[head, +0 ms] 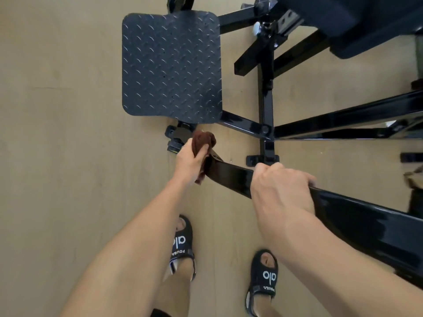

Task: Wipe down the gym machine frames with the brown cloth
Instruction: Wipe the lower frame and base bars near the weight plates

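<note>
A glossy black frame bar (231,177) of the gym machine slants from the lower right down to a floor bracket near the middle. My left hand (190,161) grips the bunched brown cloth (203,139) and presses it against the bar's lower end. Part of the cloth hangs below my palm. My right hand (281,186) is wrapped around the same bar higher up, to the right of the cloth.
A black diamond-pattern foot plate (171,65) lies flat beyond the cloth. More black frame tubes (265,106) cross on the right, with a dark padded seat (375,26) at the top right. My feet in black sandals (263,280) stand on the tan floor (68,133).
</note>
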{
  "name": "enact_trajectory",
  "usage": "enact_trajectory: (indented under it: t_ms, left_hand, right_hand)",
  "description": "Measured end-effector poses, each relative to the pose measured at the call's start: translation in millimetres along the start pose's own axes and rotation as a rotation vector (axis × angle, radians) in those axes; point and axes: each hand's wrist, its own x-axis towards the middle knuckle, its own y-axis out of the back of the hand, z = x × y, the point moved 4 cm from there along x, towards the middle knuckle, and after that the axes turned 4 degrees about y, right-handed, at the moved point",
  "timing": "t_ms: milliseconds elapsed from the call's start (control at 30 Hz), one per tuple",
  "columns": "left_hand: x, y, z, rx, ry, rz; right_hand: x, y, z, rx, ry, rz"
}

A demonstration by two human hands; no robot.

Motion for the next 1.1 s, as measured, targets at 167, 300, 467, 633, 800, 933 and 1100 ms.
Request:
enact_trajectory:
  t_ms: [167, 300, 467, 633, 800, 933, 1100]
  left_hand:
    - [-67.3, -11.9, 26.3, -0.093, -0.059, -0.154]
    - [-101.5, -22.4, 47.1, -0.126, -0.144, -0.167]
    - [-75.2, -18.1, 38.1, -0.134, -0.143, -0.120]
    - [-31.8, -9.9, 9.0, -0.101, -0.150, -0.060]
    - [25.6, -1.4, -14.9, -0.045, -0.215, -0.049]
    - [80.1, 7.4, -41.3, 0.004, -0.332, -0.075]
    - [164.4, 20.3, -71.9, 0.052, -0.336, -0.040]
  right_hand:
    - [-5.3, 1.8, -2.2, -0.039, -0.010, 0.032]
    - [-6.3, 4.8, -5.7, -0.056, -0.009, 0.071]
    - [-9.3, 2.9, -4.2, -0.085, 0.006, 0.111]
    - [-14.4, -0.9, -5.1, -0.104, 0.012, 0.161]
    - [12.8, -11.4, -46.2, -0.202, -0.032, 0.220]
    - [64.9, -21.4, -89.9, -0.164, -0.049, 0.280]
    - [111.8, -32.4, -116.7, -0.341, -0.054, 0.389]
